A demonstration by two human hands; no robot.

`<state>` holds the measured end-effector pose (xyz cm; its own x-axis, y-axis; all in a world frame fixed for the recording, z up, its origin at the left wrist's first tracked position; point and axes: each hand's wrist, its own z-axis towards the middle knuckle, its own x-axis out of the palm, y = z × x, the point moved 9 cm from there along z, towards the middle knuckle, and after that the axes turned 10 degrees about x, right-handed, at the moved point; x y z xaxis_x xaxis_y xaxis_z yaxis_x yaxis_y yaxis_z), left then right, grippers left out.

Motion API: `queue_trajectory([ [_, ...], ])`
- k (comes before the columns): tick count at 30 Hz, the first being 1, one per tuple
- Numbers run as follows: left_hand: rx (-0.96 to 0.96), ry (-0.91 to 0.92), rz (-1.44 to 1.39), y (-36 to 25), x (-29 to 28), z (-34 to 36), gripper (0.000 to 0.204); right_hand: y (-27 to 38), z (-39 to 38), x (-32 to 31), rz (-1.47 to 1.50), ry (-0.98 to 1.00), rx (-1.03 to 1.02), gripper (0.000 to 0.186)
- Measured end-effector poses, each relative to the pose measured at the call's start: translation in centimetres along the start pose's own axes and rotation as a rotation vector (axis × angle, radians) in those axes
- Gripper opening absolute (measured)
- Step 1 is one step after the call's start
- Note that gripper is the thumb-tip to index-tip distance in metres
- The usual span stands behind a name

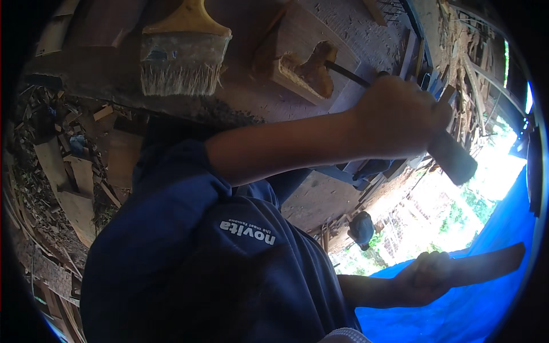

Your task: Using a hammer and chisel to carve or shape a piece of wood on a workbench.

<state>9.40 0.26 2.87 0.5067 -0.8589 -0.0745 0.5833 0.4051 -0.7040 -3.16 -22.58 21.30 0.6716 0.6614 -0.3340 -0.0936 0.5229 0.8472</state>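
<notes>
My left hand [400,117] is closed round a chisel, its wooden handle [454,160] poking out below and its metal blade [349,73] reaching into a carved hollow in a wooden block [300,40] on the workbench [246,80]. At lower right, my right hand [426,277] grips a wooden bar [489,263], held apart from the block. A wide brush [184,48] with a yellow handle and pale, worn bristles lies on the bench left of the block.
Wood offcuts and chips [74,171] cover the ground at left. Loose slats and sticks [474,86] are heaped beyond the bench at right. A blue tarp [412,320] spans the lower right beside a bright outdoor area. Several boards [91,28] lie at the upper left.
</notes>
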Motion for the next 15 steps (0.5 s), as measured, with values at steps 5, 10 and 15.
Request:
queue_trajectory([
  [5, 0.092, 0.006, -0.006, -2.3, 0.1, -0.1, 0.025, -2.1, -0.8, 1.1, 0.264, -0.061, 0.316, 0.024],
  [10, 0.085, -0.015, 0.004, -2.1, -0.4, -0.2, 0.026, -3.4, -0.7, 1.8, 0.040, 0.198, 0.337, 0.024],
  [15, 0.045, -0.024, -0.029, -1.6, -0.3, -0.1, 0.025, -2.6, -1.4, 0.5, -0.206, -0.156, 0.248, 0.022],
])
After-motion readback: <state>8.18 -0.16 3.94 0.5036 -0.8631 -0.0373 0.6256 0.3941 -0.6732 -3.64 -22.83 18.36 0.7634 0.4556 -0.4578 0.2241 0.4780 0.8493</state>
